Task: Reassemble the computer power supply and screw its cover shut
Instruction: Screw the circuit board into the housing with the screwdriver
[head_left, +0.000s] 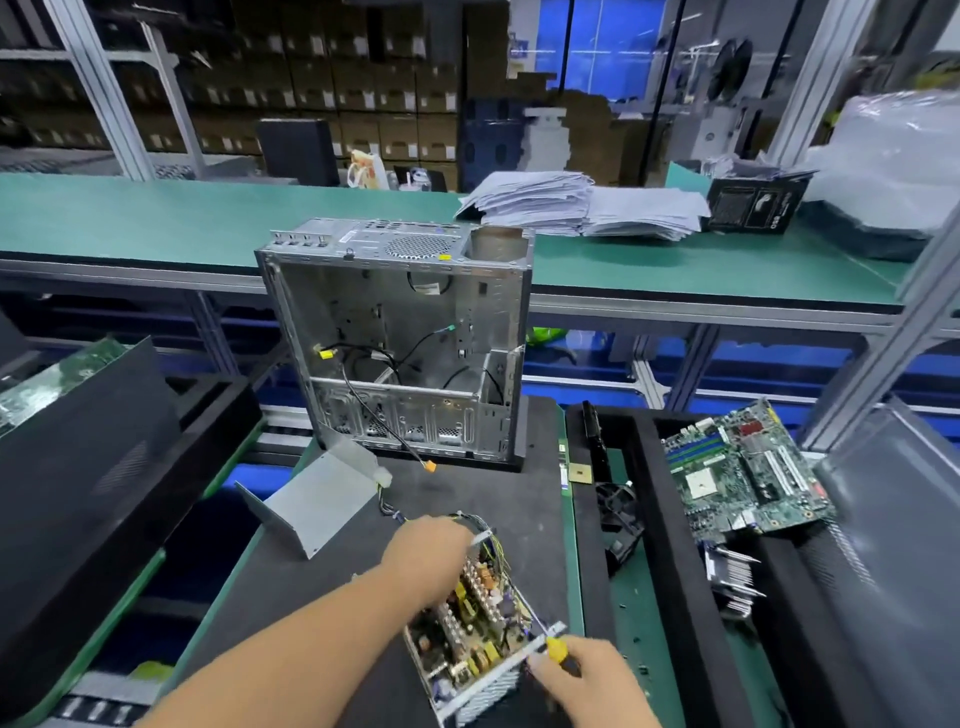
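Warehouse shelving and a green conveyor bench are filling the background; nearer, a dark table is carrying the open power supply, its circuit board exposed near the front edge. The left hand is gripping its far end, likely steadying it, though the fingers are hidden behind the hand. The right hand is clamping its fingers round a yellow-handled screwdriver, tip blurred at the casing. Well apart, the grey cover is lying unfitted beside the empty computer case.
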